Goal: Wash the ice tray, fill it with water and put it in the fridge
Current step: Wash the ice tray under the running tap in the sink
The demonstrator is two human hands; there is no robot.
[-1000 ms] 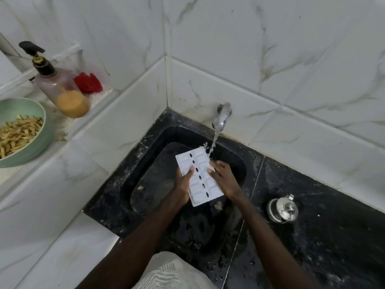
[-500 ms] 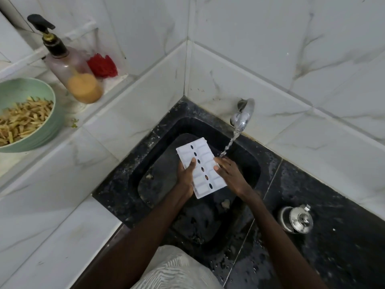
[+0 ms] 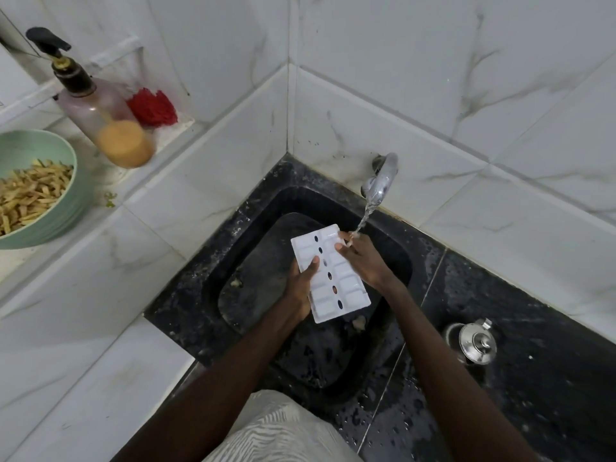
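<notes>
A white ice tray [image 3: 336,288] with a row of dark holes down its middle is held tilted over the black sink [image 3: 253,228]. My left hand [image 3: 300,288] grips its left edge, thumb on top. My right hand [image 3: 361,261] rests on the tray's far right part, fingers laid across the compartments. Water runs from the chrome tap [image 3: 381,181] onto my right hand's fingers at the tray's upper right corner.
A small steel lidded pot [image 3: 475,343] stands on the wet black counter at the right. On the white ledge at the left sit a green bowl [image 3: 50,225] of yellow strips, a pump soap bottle [image 3: 100,111] and a red scrubber [image 3: 153,108].
My right hand has slid up the tray toward its far end, into the water stream. The left hand keeps its grip. The camera view has shifted.
</notes>
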